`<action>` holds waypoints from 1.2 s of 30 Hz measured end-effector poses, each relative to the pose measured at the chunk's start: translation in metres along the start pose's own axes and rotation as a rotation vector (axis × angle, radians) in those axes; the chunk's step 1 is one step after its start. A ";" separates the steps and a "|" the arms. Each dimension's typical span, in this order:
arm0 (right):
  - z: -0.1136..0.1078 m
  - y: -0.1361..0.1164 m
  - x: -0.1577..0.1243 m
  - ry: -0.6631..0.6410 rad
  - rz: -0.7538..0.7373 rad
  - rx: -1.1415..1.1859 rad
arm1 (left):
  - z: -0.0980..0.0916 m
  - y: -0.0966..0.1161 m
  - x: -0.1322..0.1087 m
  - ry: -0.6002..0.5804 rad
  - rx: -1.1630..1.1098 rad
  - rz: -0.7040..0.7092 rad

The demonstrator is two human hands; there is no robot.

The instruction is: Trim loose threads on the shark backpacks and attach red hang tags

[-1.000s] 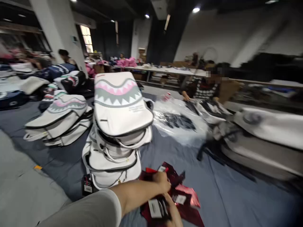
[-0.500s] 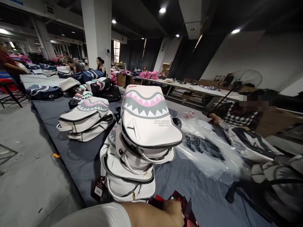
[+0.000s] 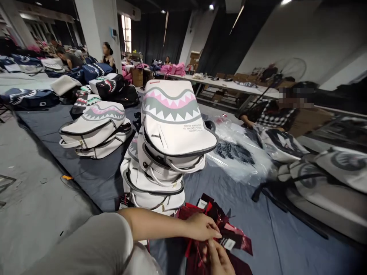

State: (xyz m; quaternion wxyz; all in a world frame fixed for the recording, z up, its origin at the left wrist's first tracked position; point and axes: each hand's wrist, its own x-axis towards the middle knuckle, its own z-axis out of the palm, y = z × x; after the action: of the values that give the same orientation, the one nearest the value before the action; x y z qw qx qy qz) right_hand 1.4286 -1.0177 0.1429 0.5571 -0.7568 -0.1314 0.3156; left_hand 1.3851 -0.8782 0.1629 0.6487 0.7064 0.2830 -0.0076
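Observation:
Dark red hang tags point(image 3: 241, 242) with white labels lie in a loose pile on the dark cloth at the bottom centre. Over the pile, my left hand point(image 3: 202, 227) reaches in from the left, its fingers bent together on something I cannot make out. Just below and touching close by is my right hand point(image 3: 219, 258), its fingers curled among the tags; what they pinch is too small to tell. Behind my left forearm stands a stack of white backpacks point(image 3: 172, 126), the top one with a pink and grey shark-mouth print.
More white backpacks point(image 3: 93, 131) lie to the left, with dark blue ones point(image 3: 33, 98) beyond. Clear plastic bags point(image 3: 241, 156) lie right of the stack. Grey backpacks point(image 3: 323, 191) rest at the right edge. A person in a checked top point(image 3: 276, 114) sits across the table.
The view has tilted down and shifted right. More of the tag pile shows, my right hand has come into view, and my left hand is now beside it.

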 end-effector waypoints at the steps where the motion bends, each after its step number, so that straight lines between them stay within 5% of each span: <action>1: 0.011 -0.004 -0.008 -0.010 -0.016 0.038 | -0.004 -0.006 -0.015 -0.028 -0.078 0.042; 4: 0.050 -0.020 -0.030 -0.020 -0.085 0.065 | -0.023 -0.026 -0.055 -0.044 -0.371 0.168; 8: 0.095 -0.044 -0.049 -0.122 -0.216 -0.058 | -0.070 -0.033 -0.100 0.119 -0.555 0.292; 15: 0.177 -0.092 -0.051 -0.206 -0.566 -0.362 | -0.212 -0.031 -0.191 0.531 -0.560 0.390; 19: 0.251 -0.126 -0.035 -0.346 -0.672 -0.750 | -0.292 -0.050 -0.217 0.689 -0.183 0.329; 22: 0.296 -0.141 -0.024 -0.293 -0.668 -1.148 | -0.331 -0.064 -0.216 0.592 0.203 0.194; 25: 0.313 -0.138 -0.018 -0.243 -0.673 -1.297 | -0.351 -0.074 -0.201 0.500 0.436 0.109; 31: 0.302 -0.102 -0.013 -0.072 -0.669 -0.810 | -0.363 -0.089 -0.156 0.317 0.498 0.182; 36: 0.306 -0.095 -0.014 -0.045 -0.548 -0.742 | -0.362 -0.087 -0.125 0.140 0.449 0.250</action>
State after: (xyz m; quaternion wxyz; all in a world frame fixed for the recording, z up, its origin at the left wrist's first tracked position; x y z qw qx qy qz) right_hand 1.2409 -0.7598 0.1807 0.3083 -0.8356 -0.4426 0.1046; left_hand 1.1152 -0.5937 0.1877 0.4505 0.8608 0.2292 0.0589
